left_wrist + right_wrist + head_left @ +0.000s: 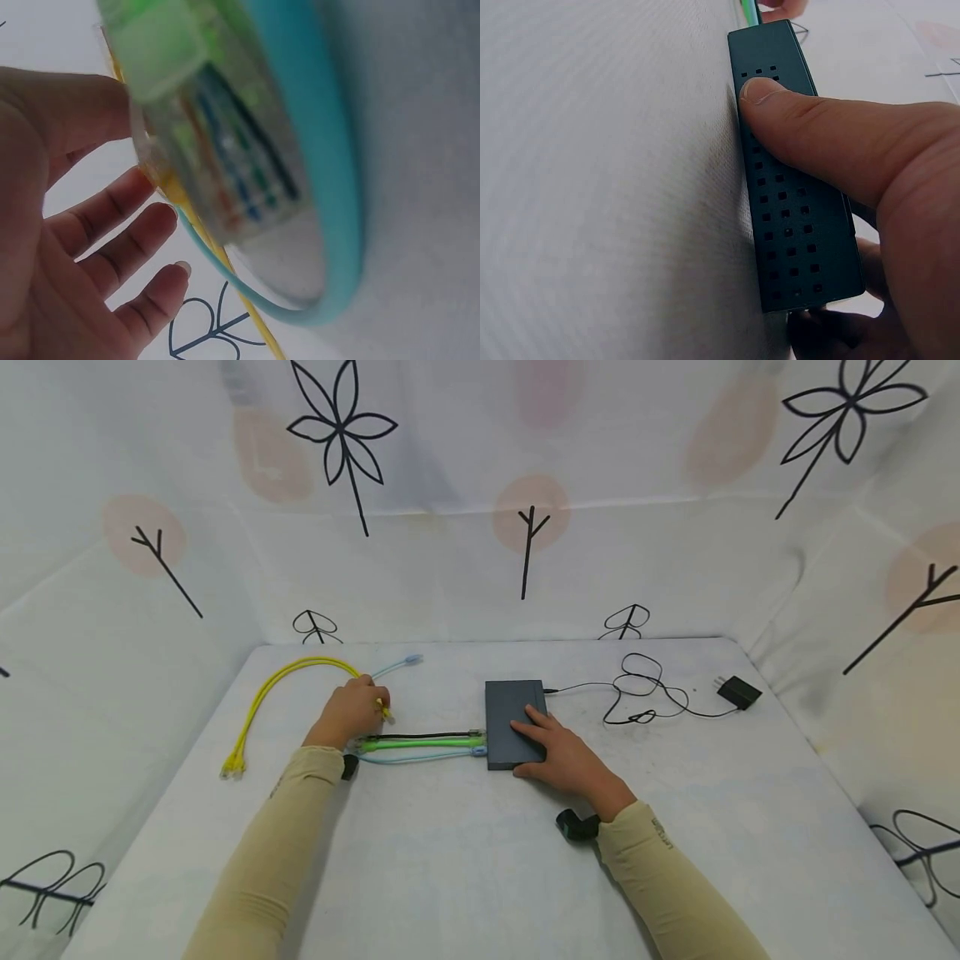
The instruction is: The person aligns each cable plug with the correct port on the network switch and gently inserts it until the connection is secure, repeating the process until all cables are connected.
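Note:
My left hand (354, 706) pinches a yellow network cable (288, 667) near one plug (386, 712), between thumb and index finger; the other fingers are spread in the left wrist view. Close by, a clear plug with coloured wires (240, 165) and a light blue cable (337, 165) fill the left wrist view. A dark grey network switch (513, 727) lies flat on the table. My right hand (566, 756) holds it, with fingers over its top and the thumb (817, 131) against its perforated side. Black, green (420, 744) and light blue cables run from its left edge.
A thin black power cord (637, 693) leads from the switch's right side to a black adapter (739, 692) at the right. Another light blue cable end (412, 660) lies behind my left hand. The yellow cables' other plugs (234, 766) lie at the left.

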`<action>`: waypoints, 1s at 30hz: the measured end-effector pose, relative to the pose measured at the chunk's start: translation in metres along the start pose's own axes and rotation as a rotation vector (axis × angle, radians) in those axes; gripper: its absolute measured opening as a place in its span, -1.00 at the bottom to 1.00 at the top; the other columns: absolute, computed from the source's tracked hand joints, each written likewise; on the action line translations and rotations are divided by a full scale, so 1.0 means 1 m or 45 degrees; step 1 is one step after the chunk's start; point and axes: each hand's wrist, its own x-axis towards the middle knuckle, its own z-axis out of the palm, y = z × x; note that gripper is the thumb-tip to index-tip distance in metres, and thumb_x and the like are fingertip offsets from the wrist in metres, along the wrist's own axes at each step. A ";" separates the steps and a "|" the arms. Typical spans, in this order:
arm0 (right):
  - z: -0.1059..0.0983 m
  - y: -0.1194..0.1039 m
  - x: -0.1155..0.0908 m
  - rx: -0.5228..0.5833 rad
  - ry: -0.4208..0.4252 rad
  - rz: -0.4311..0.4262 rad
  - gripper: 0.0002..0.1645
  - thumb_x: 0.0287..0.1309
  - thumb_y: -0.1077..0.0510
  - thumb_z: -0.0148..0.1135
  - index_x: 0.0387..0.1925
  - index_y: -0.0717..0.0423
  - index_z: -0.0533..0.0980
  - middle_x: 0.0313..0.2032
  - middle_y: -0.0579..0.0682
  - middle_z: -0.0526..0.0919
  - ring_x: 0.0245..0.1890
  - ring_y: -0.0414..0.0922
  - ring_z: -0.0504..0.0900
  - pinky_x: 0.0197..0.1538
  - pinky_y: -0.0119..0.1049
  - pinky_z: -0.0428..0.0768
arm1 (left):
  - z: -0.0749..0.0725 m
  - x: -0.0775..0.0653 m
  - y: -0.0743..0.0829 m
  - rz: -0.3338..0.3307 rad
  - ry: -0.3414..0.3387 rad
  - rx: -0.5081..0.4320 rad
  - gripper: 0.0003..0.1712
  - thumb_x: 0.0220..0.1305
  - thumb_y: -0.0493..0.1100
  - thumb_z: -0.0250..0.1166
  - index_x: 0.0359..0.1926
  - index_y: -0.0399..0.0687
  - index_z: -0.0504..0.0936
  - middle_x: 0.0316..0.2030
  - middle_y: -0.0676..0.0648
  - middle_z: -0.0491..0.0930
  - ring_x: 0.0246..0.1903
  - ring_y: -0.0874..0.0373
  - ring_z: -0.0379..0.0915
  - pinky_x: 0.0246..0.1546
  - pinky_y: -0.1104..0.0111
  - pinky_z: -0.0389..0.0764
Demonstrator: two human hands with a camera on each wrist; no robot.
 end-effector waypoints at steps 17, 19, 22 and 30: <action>0.001 0.003 0.002 -0.013 0.005 -0.009 -0.06 0.03 -0.19 0.42 0.43 -0.20 0.25 0.53 0.01 -0.03 0.50 0.21 -0.01 0.34 0.21 0.28 | -0.005 0.002 0.015 0.106 0.105 -0.105 -0.80 0.38 -0.10 0.20 -0.04 0.02 0.63 -0.05 -0.06 0.67 0.03 -0.08 0.52 0.09 -0.06 0.41; 0.001 0.003 0.001 -0.014 0.003 -0.008 -0.05 0.03 -0.19 0.42 0.43 -0.20 0.24 0.53 0.01 -0.03 0.50 0.21 -0.02 0.34 0.21 0.28 | -0.004 0.003 0.015 0.134 0.132 -0.116 -0.79 0.39 -0.10 0.19 -0.03 0.00 0.63 -0.09 -0.05 0.69 -0.04 -0.05 0.57 0.06 -0.02 0.46; 0.001 0.003 0.001 -0.018 0.000 -0.006 -0.05 0.03 -0.20 0.41 0.43 -0.20 0.24 0.53 0.01 -0.03 0.50 0.21 -0.02 0.34 0.21 0.27 | -0.004 0.004 0.016 0.179 0.166 -0.154 -0.79 0.39 -0.12 0.19 -0.03 -0.03 0.62 -0.12 -0.06 0.70 -0.15 -0.01 0.60 -0.04 0.05 0.53; 0.000 0.002 0.001 -0.011 -0.009 0.007 -0.06 0.03 -0.19 0.41 0.43 -0.21 0.24 0.53 0.00 -0.03 0.50 0.21 -0.02 0.34 0.21 0.27 | -0.007 0.004 0.024 0.192 0.166 -0.317 -0.73 0.44 -0.14 0.12 0.07 -0.08 0.57 -0.05 -0.11 0.67 -0.11 0.00 0.60 -0.07 0.13 0.60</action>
